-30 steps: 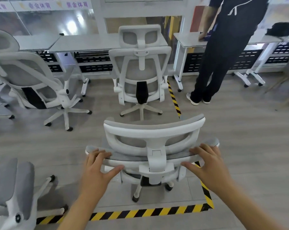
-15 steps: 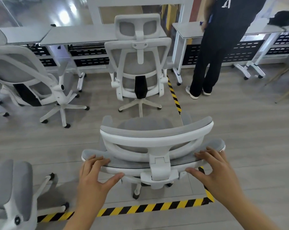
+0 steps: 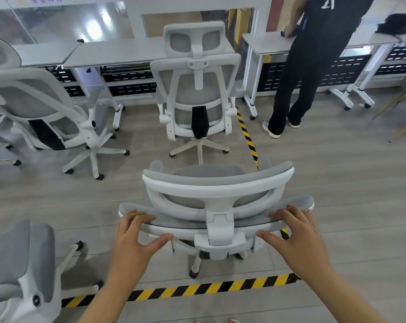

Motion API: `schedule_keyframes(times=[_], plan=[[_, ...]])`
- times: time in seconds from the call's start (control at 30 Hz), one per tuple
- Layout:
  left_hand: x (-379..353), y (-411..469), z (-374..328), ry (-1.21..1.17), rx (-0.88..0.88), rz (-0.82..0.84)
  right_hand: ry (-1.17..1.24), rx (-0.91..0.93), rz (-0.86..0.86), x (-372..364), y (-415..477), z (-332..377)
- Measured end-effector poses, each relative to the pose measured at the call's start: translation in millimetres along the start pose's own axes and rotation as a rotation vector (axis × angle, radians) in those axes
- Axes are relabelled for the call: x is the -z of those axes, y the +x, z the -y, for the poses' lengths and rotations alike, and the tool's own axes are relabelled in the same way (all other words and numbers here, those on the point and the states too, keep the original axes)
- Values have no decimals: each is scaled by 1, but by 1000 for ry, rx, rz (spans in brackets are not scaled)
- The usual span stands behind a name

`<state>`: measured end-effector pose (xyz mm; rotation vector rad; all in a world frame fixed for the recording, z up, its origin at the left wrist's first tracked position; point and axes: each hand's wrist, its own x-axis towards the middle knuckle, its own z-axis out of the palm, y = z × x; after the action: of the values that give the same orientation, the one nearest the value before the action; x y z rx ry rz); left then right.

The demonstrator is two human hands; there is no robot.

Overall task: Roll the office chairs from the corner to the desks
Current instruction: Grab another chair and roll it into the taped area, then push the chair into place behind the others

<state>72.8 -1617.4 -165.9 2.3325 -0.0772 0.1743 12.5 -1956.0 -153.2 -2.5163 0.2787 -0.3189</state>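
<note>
A white-framed office chair [image 3: 217, 192] with grey mesh stands right in front of me, its back toward me. My left hand [image 3: 136, 238] grips the left side of the backrest's top edge, fingers over it and thumb beneath. My right hand [image 3: 295, 231] holds the right side the same way. The chair's casters sit just beyond a yellow-black floor tape [image 3: 197, 290]. A row of grey desks [image 3: 118, 54] runs along the far wall.
Another white chair [image 3: 197, 89] stands at the middle desk directly ahead, a third chair [image 3: 41, 108] at the left, a fourth chair [image 3: 22, 271] by my left arm. A person in dark clothes [image 3: 314, 66] stands at the right desk [image 3: 267, 43]. Striped tape [image 3: 247, 136] runs toward the wall.
The chair has rolled forward toward the desks with both hands on its backrest. The desks and the chair ahead appear nearer.
</note>
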Motion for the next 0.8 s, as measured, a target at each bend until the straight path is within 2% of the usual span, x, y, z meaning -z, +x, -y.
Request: schedule_keyframes(times=[0.23, 0.33, 0.43, 0.53, 0.63, 0.7, 0.8], plan=[[6, -8, -6, -41, 7, 32, -38, 2, 67, 7, -13, 10], [20, -19, -11, -65, 24, 41, 42, 116, 7, 8, -31, 34], [46, -48, -6, -37, 99, -26, 265, 251, 103, -2, -53, 75], [76, -90, 16, 4, 239, -104, 275, 367, 102, -31, -70, 104], [107, -139, 45, 7, 333, -202, 265, 231, 111, -53, -81, 126], [126, -171, 61, -6, 390, -235, 168, 160, 142, -62, -86, 133], [162, -218, 94, -25, 452, -271, 41, 159, 228, -73, -105, 168]])
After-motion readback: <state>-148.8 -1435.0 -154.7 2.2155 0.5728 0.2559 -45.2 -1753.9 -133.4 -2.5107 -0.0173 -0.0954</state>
